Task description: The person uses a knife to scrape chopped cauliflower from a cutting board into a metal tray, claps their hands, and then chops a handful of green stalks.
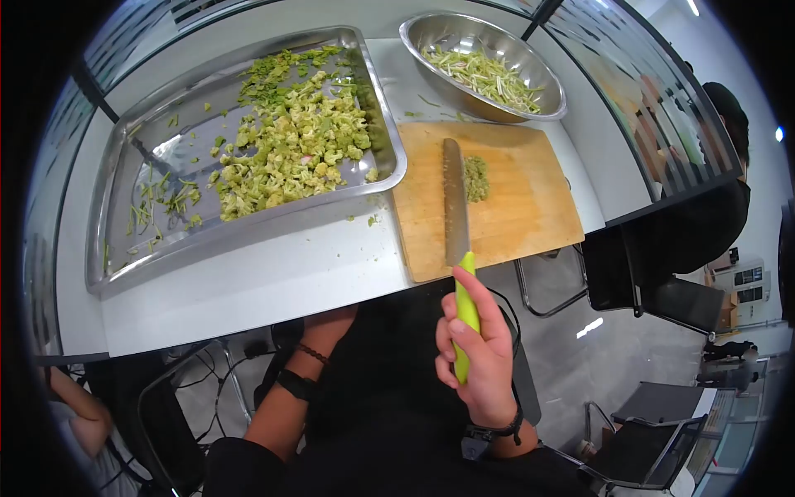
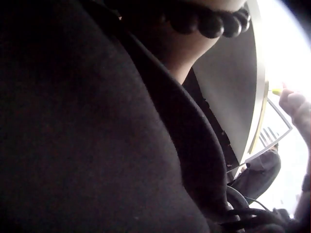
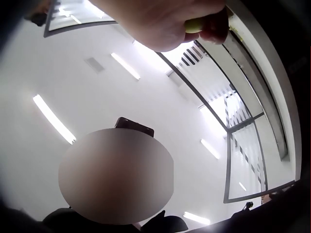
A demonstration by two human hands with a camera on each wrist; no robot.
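In the head view my right hand [image 1: 480, 348] grips the bright green handle of a kitchen knife [image 1: 455, 199], thumb along the handle. Its broad blade points away from me over a wooden cutting board [image 1: 530, 190], just left of a small heap of finely chopped green bits [image 1: 476, 179]. The right wrist view shows my right hand [image 3: 165, 19] from below, around the green handle [image 3: 194, 25]. My left hand [image 1: 335, 321] is down by the table's front edge, its fingers hidden beneath it. Dark cloth fills most of the left wrist view.
A big steel tray [image 1: 166, 236] holds chopped cauliflower [image 1: 290, 149] and green pieces [image 1: 277, 70]. Behind the board, a steel bowl [image 1: 422, 37] contains pale green shreds [image 1: 484, 79]. Glass partitions border the white table [image 1: 273, 282]. Chairs [image 1: 646, 447] and another person [image 1: 704, 215] are at right.
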